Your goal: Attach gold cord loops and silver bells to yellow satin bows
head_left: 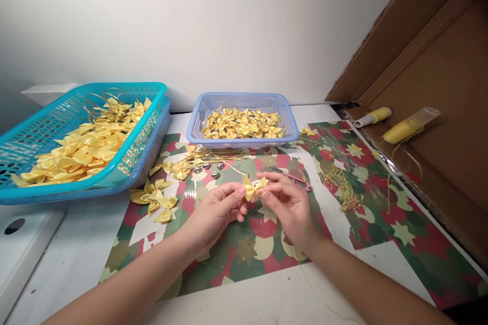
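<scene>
A white wall [229, 25] stands behind a pale tabletop [229, 297], with a brown cardboard panel [430, 71] along the right. Over the tabletop lies a red, green and cream printed sheet [217, 266] with stars and circles. At left, a large teal perforated plastic basket [46, 192] holds a heap of yellow satin bows [89, 150]; behind the hands, a smaller lavender-blue plastic basket [244, 143] holds more bows with gold ties.

The left hand [219, 208] has its grip narrow, thumb and fingers pinching the left side of 1 small yellow satin bow [253, 190]. The right hand [292, 208] pinches the same bow's right side. That bow is held between the hands, above the middle of the sheet.

At right are 2 yellow-wound rolls [404, 129]. Just beyond the right hand lies a pink-handled tool [305, 184]. Thin gold strands [217, 154] lie before the smaller basket, near 4 round silver bells [215, 175].
</scene>
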`<action>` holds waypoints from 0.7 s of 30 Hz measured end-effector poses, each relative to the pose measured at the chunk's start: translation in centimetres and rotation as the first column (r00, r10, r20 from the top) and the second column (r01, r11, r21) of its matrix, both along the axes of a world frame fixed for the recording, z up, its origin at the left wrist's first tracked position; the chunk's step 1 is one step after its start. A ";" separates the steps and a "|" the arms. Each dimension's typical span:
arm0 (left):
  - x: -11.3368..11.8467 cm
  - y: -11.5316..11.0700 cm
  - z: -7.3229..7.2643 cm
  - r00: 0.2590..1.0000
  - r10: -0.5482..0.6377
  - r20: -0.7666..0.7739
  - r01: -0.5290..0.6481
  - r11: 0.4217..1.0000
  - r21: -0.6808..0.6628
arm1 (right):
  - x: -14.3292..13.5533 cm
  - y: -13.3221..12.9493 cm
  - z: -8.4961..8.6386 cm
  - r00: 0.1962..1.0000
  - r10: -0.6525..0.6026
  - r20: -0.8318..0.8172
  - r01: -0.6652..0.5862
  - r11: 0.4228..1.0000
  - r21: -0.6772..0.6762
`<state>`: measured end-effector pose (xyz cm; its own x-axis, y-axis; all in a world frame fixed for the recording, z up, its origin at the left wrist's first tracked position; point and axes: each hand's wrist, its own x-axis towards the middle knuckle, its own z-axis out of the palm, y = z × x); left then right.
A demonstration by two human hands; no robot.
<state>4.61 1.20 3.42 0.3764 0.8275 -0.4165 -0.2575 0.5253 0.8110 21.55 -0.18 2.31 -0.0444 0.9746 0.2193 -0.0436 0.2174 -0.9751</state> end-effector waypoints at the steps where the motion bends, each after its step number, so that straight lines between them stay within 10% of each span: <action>1: 0.0 0.0 -0.2 0.999 -0.007 0.042 0.008 1.000 -0.027 | 0.0 0.1 0.0 1.000 -0.007 -0.009 0.007 1.000 -0.010; 11: -0.3 0.1 0.1 0.937 -0.138 0.321 0.221 0.946 -0.237 | 0.2 -0.1 0.7 0.995 0.055 0.079 -0.066 0.988 0.140; 21: -0.3 0.1 -0.6 0.972 0.065 0.225 -0.049 0.996 -0.075 | 1.0 -0.1 0.8 0.965 -0.008 0.263 -0.078 0.946 0.314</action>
